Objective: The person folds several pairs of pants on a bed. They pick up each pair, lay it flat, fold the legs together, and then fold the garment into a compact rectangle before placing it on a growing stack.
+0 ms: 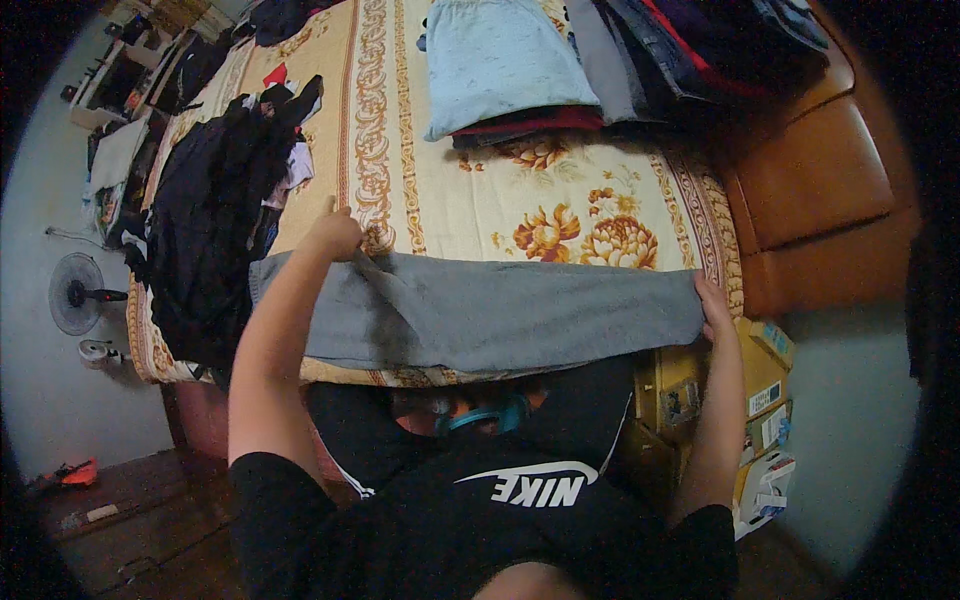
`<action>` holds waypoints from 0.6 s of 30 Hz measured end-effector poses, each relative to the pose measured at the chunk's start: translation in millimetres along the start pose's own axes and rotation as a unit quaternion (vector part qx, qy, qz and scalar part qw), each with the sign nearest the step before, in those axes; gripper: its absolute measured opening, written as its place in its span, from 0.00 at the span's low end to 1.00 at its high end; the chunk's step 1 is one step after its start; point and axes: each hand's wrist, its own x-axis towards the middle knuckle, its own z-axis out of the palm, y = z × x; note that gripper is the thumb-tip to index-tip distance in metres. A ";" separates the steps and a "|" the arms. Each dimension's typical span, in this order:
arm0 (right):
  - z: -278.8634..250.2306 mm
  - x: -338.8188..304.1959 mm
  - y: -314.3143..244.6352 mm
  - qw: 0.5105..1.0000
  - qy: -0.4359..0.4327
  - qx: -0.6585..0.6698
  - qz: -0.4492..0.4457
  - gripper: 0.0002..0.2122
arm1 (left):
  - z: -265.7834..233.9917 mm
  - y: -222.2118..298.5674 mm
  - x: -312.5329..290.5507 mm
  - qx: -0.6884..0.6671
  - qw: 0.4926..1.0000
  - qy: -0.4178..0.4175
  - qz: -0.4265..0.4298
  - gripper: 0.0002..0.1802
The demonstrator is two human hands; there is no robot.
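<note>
On the floral bedspread (440, 215), grey garment (500, 315) spread flat, long, folded lengthwise

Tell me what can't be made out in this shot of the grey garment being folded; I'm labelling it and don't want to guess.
All in the head view:
- Left hand: its fingertips are buried in the grey garment, so the grip is unclear.
- Right hand: its fingers curl behind the garment's end.
- Garment type: folded, undecidable.
- Dark clothes heap: single pieces merge together.
- Folded stacks: cut off by the top edge.
</note>
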 end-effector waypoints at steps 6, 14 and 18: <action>-24.5 17.3 16.6 0.999 -0.034 -0.012 -0.012 0.18 | 12.2 -7.2 7.3 -0.036 0.993 -0.032 0.108 0.19; -25.3 33.7 33.8 0.954 0.124 -0.248 -0.119 0.14 | 23.3 -64.6 16.9 -0.054 0.995 -0.052 -0.069 0.13; -9.0 20.1 26.8 0.973 0.095 -0.156 -0.143 0.16 | 5.7 0.9 28.4 -0.286 0.926 0.245 -0.009 0.08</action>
